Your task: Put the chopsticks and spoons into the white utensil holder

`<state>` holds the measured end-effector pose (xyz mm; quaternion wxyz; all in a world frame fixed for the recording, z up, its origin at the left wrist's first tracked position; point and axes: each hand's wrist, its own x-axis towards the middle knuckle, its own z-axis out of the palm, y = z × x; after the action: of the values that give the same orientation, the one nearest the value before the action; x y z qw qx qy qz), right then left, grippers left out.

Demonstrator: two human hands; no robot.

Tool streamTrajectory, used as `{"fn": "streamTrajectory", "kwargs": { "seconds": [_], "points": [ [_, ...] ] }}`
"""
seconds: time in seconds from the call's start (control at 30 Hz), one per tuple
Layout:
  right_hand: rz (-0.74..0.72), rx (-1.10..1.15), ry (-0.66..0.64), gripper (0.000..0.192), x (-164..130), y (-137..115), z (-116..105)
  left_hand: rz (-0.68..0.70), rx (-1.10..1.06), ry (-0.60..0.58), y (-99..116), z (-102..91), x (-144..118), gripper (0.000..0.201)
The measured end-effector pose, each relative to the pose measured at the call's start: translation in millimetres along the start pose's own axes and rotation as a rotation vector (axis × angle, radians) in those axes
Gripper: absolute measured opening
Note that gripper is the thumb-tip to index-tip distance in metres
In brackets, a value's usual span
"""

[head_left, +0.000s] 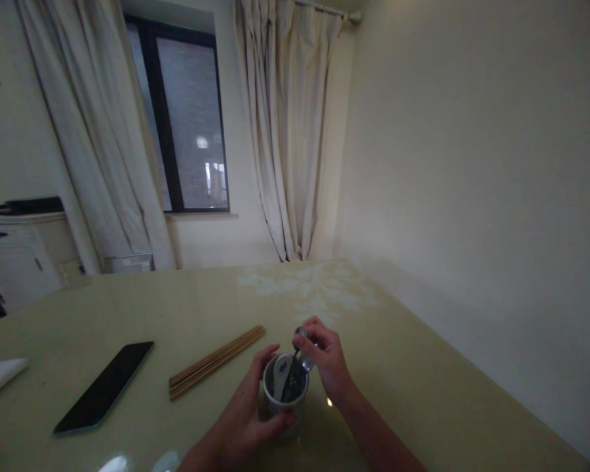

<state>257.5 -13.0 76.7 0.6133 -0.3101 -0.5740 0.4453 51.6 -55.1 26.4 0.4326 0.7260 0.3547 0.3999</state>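
Observation:
A white cup-shaped holder [286, 405] with small holes in its bottom stands on the table in front of me. My left hand [255, 400] is wrapped round it from the left, thumb at the near side and fingers behind. Inside leans a white spoon [278, 377] with a small blue mark. My right hand [322, 354] is closed on a metal spoon [299, 332], bowl up, its handle reaching down into the holder. Another shiny, rounded piece [307, 362] shows under the right fingers at the rim; I cannot tell whether the hand grips it too.
A bundle of wooden chopsticks [216, 362] lies left of the holder. Farther left are a dark phone [105, 387] and a white folded item [0, 377]. Shiny rounded shapes [114, 464] show at the bottom edge. A wall [472, 196] runs along the table's right side.

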Motion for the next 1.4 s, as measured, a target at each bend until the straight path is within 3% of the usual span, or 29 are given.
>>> {"fn": "streamTrajectory", "kwargs": {
  "seconds": [0.13,0.3,0.47,0.53,0.6,0.7,0.77,0.87,0.93,1.03,1.13,1.27,1.4],
  "points": [
    [0.03,0.188,-0.019,0.037,3.4,-6.1,-8.5,-0.005,-0.064,-0.024,3.9,1.7,-0.2,0.099],
    [0.097,0.732,0.168,0.028,12.3,-15.0,-32.6,-0.016,-0.144,-0.063,8.3,4.3,0.0,0.102],
    [0.185,0.945,0.235,0.021,23.1,4.6,-47.2,-0.024,-0.251,-0.081,-1.4,6.9,3.3,0.113],
    [0.27,0.937,0.246,0.021,24.5,21.3,-41.2,-0.045,-0.318,-0.024,-9.4,6.2,8.3,0.098],
    [0.325,0.908,0.242,0.026,25.0,38.9,-30.8,-0.096,-0.33,0.165,-16.9,2.4,14.7,0.071],
    [0.398,0.864,0.178,0.035,25.7,58.9,-16.3,-0.141,-0.069,0.526,-24.3,-9.0,22.3,0.059],
    [0.432,0.84,0.092,0.038,26.2,65.6,-10.9,-0.067,0.25,0.615,-27.3,-15.7,24.3,0.046],
    [0.45,0.81,-0.025,0.04,25.3,69.2,-7.5,0.078,0.608,0.518,-30.7,-16.5,25.4,0.033],
    [0.451,0.782,-0.059,0.04,23.4,70.3,-5.8,0.095,0.677,0.417,-31.9,-12.5,26.9,0.029],
    [0.477,0.703,-0.054,0.039,20.4,70.7,-3.1,0.054,0.655,0.362,-31.6,-12.8,30.6,0.034],
    [0.494,0.578,0.017,0.046,20.0,66.2,-5.1,-0.01,0.654,0.414,-32.6,-34.3,32.6,0.034],
    [0.391,0.383,0.11,0.051,23.2,46.8,-21.6,-0.148,0.787,0.576,-40.8,-86.9,25.0,0.035],
    [0.317,0.313,-0.052,0.045,23.8,13.6,-43.2,-0.318,1.0,0.591,-49.9,-123.6,12.0,0.034]
  ]
}}
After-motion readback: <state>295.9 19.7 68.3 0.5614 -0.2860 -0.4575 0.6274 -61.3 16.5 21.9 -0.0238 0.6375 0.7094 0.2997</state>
